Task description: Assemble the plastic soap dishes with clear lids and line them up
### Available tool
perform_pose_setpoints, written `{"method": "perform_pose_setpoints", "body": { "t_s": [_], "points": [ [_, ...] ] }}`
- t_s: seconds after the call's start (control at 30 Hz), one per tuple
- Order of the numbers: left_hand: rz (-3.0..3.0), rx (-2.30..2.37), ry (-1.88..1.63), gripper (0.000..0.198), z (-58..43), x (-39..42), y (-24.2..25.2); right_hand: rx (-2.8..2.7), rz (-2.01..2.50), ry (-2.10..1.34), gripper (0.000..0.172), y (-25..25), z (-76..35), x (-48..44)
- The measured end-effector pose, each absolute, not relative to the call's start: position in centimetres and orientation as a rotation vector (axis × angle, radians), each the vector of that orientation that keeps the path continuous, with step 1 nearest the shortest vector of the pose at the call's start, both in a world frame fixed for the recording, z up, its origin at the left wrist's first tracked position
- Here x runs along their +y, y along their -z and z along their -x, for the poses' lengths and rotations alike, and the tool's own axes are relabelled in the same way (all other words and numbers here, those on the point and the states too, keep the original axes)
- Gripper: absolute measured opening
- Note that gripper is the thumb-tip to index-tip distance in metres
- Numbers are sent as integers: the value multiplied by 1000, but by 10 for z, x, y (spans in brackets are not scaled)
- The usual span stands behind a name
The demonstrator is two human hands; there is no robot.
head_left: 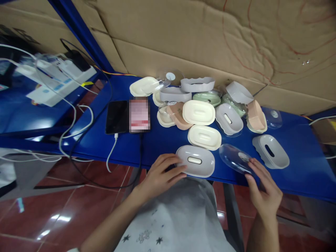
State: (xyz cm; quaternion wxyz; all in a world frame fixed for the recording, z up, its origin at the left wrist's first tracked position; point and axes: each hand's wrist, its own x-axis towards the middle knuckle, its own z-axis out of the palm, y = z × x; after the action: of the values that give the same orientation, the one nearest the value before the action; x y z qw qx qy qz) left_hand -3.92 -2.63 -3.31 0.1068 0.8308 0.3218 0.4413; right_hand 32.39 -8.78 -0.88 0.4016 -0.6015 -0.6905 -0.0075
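One grey dish (197,168) lies at the front edge of the blue table (164,145), its single slot holding one cream bar (194,160); its long axis runs left to right, roughly along that edge, one end pointing to the left hand (164,171), the other to the right. That hand touches the dish's left end, its fingers loosely spread. The right hand (264,187) has one clear cover (231,157) pinched by its right end between thumb and fingers, the cover's long axis slanting from far left to near right. Just beyond the dish are two cream trays (204,137), lengthwise left to right, with a third at the far left of the cluster. Five more grey pieces (271,152) can be counted, along with two peach pieces (256,113) and two green ones (210,99); the other clear covers overlap too much to count. To the left sit two phones (116,117) side by side, and farther left one white power strip (61,85) with several plugs
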Motion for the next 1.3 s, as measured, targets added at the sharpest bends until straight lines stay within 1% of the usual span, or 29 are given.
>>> {"method": "perform_pose_setpoints", "body": {
  "t_s": [0.1,0.2,0.3,0.37,0.5,0.57,0.73,0.83,1.0,1.3],
  "points": [
    [-2493,981,-1315,34,40,-28,36,-1819,1292,-6,50,8,-299,-83],
    [-2503,1054,-1321,34,41,-30,38,-1947,1103,-32,62,10,-266,-71],
    [-2558,1014,-1261,36,45,-30,35,-2052,980,-63,69,13,-241,-60],
    [-2675,931,-1209,36,48,-29,30,-2099,934,-78,69,16,-232,-58],
    [-2811,854,-1134,30,52,-24,21,-2170,957,-86,63,21,-231,-61],
    [-2841,813,-1120,29,52,-22,20,-2199,981,-69,62,22,-234,-63],
    [-2885,749,-1080,38,50,-19,24,-2220,1044,-13,73,22,-241,-65],
    [-2893,740,-1076,39,49,-18,23,-2234,1089,-12,77,20,-245,-63],
    [-2893,763,-1065,35,47,-18,20,-2249,1094,-97,76,17,-253,-58],
    [-2879,763,-1048,40,44,-20,24,-2254,1116,-74,77,21,-254,-58]
  ]
}}
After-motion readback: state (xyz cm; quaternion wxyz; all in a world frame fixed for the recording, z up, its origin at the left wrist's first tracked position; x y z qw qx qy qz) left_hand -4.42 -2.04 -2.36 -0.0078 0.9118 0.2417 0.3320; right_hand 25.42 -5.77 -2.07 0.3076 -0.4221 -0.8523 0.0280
